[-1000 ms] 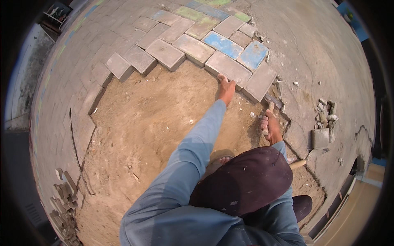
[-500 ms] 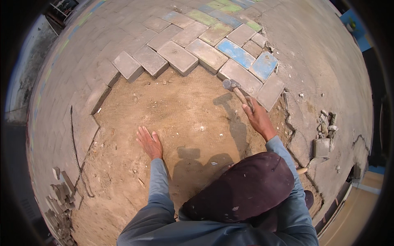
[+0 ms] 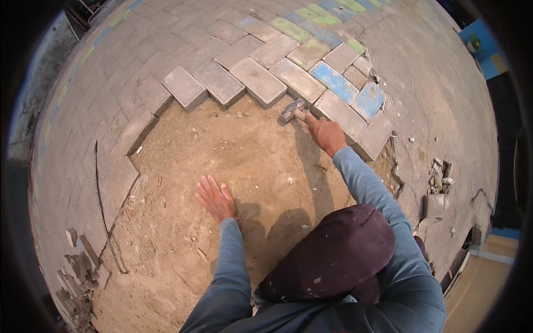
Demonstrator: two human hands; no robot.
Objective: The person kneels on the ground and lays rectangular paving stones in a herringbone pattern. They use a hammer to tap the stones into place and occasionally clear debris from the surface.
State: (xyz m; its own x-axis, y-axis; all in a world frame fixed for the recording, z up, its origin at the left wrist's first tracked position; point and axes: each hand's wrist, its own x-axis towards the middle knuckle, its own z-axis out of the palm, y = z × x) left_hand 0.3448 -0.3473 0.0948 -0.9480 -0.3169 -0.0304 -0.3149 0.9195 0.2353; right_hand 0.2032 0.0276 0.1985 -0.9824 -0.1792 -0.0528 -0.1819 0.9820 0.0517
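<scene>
My left hand (image 3: 216, 198) rests palm down on the bare sand (image 3: 222, 150), fingers spread and holding nothing. Gripped in my right hand (image 3: 327, 135) is a short-handled hammer (image 3: 293, 110) with a grey metal head. Its head hangs low by the sand's far edge, close to the sides of the laid pavers; whether it touches them I cannot tell. Just beyond my right hand lies a greyish paving block (image 3: 340, 115). A light brown paver (image 3: 298, 79) and another grey block (image 3: 258, 82) border the sand to its left.
A bent rod (image 3: 99, 194) lies on the left paving, above a pile of broken blocks (image 3: 78, 272). Rubble and a loose block (image 3: 433, 205) sit on cracked concrete at right. My bent leg in dark maroon cloth (image 3: 333, 252) fills the lower middle.
My right hand and the hammer have moved left; its head has gone from over a paver's edge to beside the paver border. The view has shifted slightly; the left hand stays flat on the sand.
</scene>
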